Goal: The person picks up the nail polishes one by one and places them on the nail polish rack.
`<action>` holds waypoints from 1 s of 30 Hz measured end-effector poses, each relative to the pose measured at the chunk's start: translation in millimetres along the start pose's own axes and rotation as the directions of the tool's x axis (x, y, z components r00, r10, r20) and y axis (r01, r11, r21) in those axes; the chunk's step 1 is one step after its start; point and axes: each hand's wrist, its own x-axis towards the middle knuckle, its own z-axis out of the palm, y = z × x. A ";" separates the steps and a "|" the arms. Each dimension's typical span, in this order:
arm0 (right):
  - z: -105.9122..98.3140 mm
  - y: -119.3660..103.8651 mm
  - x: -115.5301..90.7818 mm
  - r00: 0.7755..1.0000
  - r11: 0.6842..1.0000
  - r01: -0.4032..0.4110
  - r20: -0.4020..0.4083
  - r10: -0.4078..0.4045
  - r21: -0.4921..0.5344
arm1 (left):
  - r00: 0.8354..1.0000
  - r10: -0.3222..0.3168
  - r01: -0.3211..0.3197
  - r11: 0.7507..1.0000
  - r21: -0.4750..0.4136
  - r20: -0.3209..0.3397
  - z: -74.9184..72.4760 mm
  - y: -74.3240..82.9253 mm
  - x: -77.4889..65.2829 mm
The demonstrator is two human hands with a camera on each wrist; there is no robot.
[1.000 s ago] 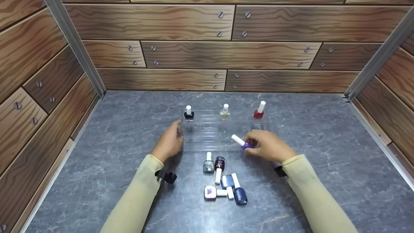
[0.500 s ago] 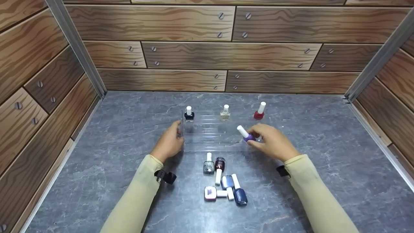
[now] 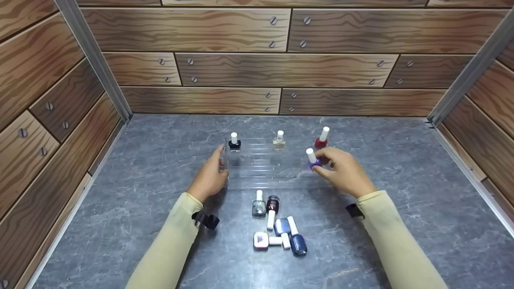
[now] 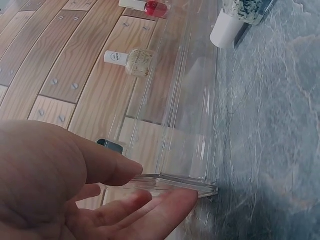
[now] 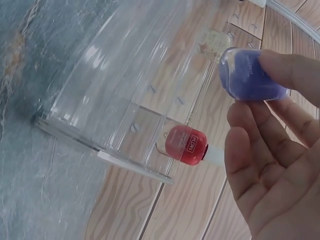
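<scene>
My right hand [image 3: 341, 168] pinches a purple nail polish bottle [image 3: 315, 163], white cap up, over the right part of a clear plastic tiered stand [image 3: 251, 176]. In the right wrist view the thumb and fingers grip its glass body. My left hand [image 3: 211, 174] rests against the stand's left end, fingers fairly straight; in the left wrist view the fingertips [image 4: 182, 202] lie at the end panel. On the back tier stand a black nail polish [image 3: 235, 144], a clear one with flecks [image 3: 279, 141] and a red one [image 3: 321, 142], just behind the purple bottle.
In front of the stand lie several more nail polish bottles: silver glitter [image 3: 259, 208], dark red [image 3: 273, 204], light blue [image 3: 282, 226], white-faced [image 3: 261, 240] and navy [image 3: 298, 244]. Wood-patterned walls [image 3: 257, 68] enclose the grey marbled table [image 3: 160, 160] at the back and sides.
My right hand has moved right and toward the back with the purple nail polish, turning it from tilted to nearly upright. The left hand stays at the stand's left end.
</scene>
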 end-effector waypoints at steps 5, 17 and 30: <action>-5.6 2.7 1.1 0.998 1.000 -0.006 -0.059 0.007 0.010 | 1.000 0.006 -0.006 1.000 -0.008 0.004 -0.2 0.1 0.3; -13.3 11.3 2.2 0.981 0.998 -0.059 -0.185 0.064 0.031 | 1.000 0.000 -0.001 1.000 0.017 0.023 -1.1 1.3 0.5; -13.9 20.1 2.8 0.972 0.995 -0.101 -0.210 0.103 0.020 | 1.000 0.006 -0.006 1.000 0.022 0.010 -0.2 1.2 1.5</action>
